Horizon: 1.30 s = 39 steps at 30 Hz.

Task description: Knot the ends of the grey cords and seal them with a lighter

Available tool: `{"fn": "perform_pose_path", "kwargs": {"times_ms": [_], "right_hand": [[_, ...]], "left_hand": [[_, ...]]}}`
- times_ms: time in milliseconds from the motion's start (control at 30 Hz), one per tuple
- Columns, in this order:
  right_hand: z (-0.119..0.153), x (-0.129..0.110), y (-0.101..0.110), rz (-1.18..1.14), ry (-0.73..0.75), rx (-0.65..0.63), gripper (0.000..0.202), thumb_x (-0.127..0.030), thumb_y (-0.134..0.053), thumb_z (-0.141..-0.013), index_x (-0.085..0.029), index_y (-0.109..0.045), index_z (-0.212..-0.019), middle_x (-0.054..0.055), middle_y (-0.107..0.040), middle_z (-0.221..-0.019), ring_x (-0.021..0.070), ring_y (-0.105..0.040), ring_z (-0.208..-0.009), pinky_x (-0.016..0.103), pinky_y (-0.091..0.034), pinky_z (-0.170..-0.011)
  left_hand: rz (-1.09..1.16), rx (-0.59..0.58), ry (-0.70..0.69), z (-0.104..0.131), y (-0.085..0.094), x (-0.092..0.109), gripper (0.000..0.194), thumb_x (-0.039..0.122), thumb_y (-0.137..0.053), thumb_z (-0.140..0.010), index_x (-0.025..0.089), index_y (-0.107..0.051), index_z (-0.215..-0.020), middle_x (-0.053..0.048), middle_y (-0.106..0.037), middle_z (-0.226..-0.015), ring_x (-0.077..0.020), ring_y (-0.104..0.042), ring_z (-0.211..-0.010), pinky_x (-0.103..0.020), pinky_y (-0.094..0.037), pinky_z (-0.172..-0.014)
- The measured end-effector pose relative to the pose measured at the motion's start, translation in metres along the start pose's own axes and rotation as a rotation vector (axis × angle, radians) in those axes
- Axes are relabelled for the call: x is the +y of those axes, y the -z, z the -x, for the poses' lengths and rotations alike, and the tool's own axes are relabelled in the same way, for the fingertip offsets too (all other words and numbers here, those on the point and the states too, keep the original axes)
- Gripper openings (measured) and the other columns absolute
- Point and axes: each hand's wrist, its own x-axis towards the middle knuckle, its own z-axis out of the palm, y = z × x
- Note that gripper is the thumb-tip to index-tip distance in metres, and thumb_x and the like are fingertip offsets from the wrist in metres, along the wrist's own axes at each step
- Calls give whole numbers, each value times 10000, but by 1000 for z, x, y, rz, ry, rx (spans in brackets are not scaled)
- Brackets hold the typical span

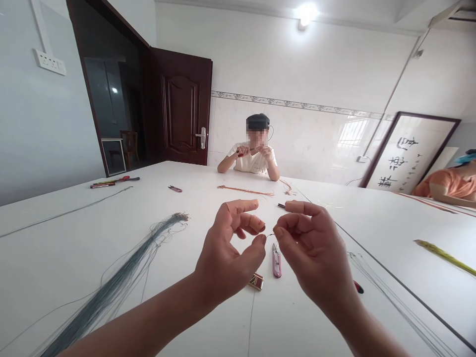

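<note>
Both of my hands are raised over the white table, fingertips close together. My right hand [314,243] is closed, its thumb and fingers pinching a short, thin dark cord [271,235]. The cord spans the small gap toward my left thumb. My left hand [232,243] has its thumb and fingers apart and curved; a small red mark shows on one fingertip. Whether the cord touches this hand behind the thumb is hidden. Below the fingers lie pink thread snips [276,263] and a small dark red and gold box [256,281]. A grey strand [251,322] runs down from the box area.
A bundle of grey-green cords [137,263] lies at left, yellow-green cords [446,255] at right, orange cords [245,190] farther back. More snips [175,189] and pliers [128,179] are at far left. A person [256,158] works opposite; another [451,183] sits right.
</note>
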Motion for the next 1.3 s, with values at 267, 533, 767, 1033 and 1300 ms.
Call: {"fn": "perform_pose_path", "kwargs": {"times_ms": [267,533,767,1033,1300], "right_hand": [[-1,0,-2,-78,-48,-53,262,-192,-552,-810,-269,-457,-1042,-38,-580,-689,118,-525,-557,225,-439,-431],[2,0,-1,-100,-52,-94,242,-206,-545,-826,-266,-488,-1053,-25,-603,-745,121,-557,-614,218,-470,-449],[3,1,-3,-73,-60,-135,284,-184,-558,-802,-279,-490,-1062,-29,-614,-763,134,-586,-632,215,-506,-425],[4,2,-3,-48,-41,-120,382,-153,-546,-797,-317,-420,-1119,-48,-607,-750,118,-561,-548,202,-488,-375],[3,33,-16,312,-47,-336,225,-168,-434,-872,-225,-464,-1087,34,-617,-874,146,-582,-685,251,-482,-521]], "left_hand": [[-99,10,-125,4,-2,-7,480,63,-590,-761,325,-429,-1129,88,-615,-742,-107,-590,-761,-290,-402,-721],[-1,14,12,2,0,2,409,66,-577,-764,275,-445,-1089,64,-574,-703,-129,-556,-742,-329,-421,-800],[66,19,154,-1,1,10,369,109,-608,-755,256,-453,-1056,48,-571,-699,-147,-553,-755,-347,-436,-813],[188,25,332,-4,0,13,354,147,-611,-755,237,-449,-1056,51,-567,-691,-120,-520,-685,-291,-434,-684],[336,20,374,-10,10,17,366,128,-620,-758,218,-440,-1063,49,-576,-698,-94,-518,-635,-223,-433,-600]]}}
